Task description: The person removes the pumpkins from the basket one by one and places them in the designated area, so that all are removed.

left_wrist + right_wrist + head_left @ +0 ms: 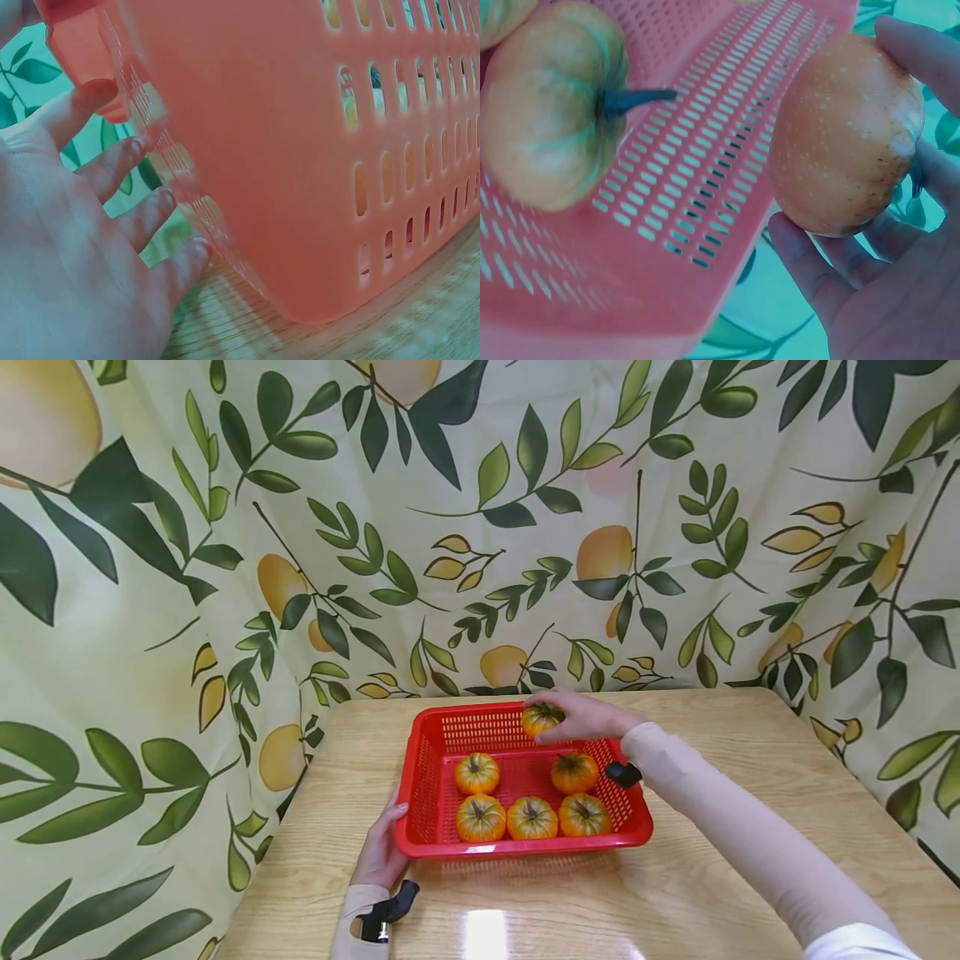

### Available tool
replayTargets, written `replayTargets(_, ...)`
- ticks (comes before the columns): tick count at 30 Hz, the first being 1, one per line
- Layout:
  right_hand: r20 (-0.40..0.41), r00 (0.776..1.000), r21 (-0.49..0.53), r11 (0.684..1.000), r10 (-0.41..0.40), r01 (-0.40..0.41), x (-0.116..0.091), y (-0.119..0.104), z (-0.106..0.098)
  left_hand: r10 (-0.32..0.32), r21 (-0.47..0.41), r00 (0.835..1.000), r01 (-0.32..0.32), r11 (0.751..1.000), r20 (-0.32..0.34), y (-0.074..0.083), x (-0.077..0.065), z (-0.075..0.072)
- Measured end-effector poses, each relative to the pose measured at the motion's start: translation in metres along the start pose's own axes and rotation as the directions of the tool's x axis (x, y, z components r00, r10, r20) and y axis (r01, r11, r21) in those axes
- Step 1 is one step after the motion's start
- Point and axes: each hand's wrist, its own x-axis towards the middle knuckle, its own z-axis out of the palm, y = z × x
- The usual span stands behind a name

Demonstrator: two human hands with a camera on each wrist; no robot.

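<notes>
A red plastic basket (517,852) with slotted walls sits on the table. Several small orange-and-yellow pumpkins (532,817) lie in it, stems up, mostly along the near side. My left hand (381,847) holds the basket's left side near the front corner, thumb at the rim; the left wrist view shows its fingertips against the outer wall (225,150). My right hand (581,716) grips another small pumpkin (847,139) between thumb and fingers, at the basket's back right. In the right wrist view, that pumpkin is at the rim, apart from the nearest pumpkin (551,105) inside.
A light wooden table (720,777) carries the basket. Cloth (480,568) printed with leaves and fruit hangs behind and at both sides. A black wrist camera mount (622,774) on my right arm is beside the basket's right wall.
</notes>
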Motion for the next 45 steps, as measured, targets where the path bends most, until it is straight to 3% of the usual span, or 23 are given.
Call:
replayTargets(6,-0.016,0.999,0.046,0.998,0.034,-0.034,-0.008,0.007,-0.011,0.001,-0.006,1.000,-0.001,1.000,0.001,0.000,-0.001,0.001)
replayTargets(20,-0.100,0.993,-0.008,0.998,0.063,-0.064,-0.030,0.018,-0.030,0.000,-0.039,1.000,0.001,0.999,0.029,-0.001,-0.002,0.000)
replayTargets(45,-0.195,0.973,-0.064,0.988,0.123,-0.138,-0.070,0.058,-0.059,0.022,-0.013,0.997,-0.021,1.000,0.070,0.000,-0.002,-0.001)
